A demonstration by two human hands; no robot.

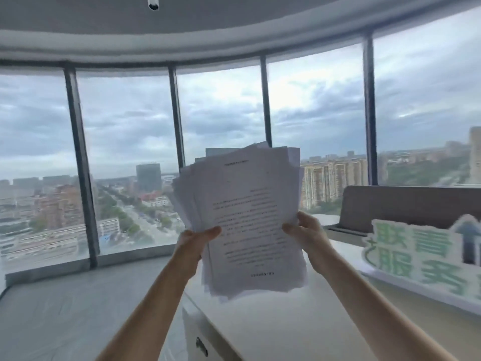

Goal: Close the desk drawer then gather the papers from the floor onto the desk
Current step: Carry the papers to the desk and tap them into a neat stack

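- Grey floor runs to curved windows.
- Left hand and right hand, each grip pinching the fanned papers, raised above the white table.
- Green-lettered sign stands right.

Curved window wall, grey floor, overcast daylight.

A green-lettered sign stands before curved windows showing city.
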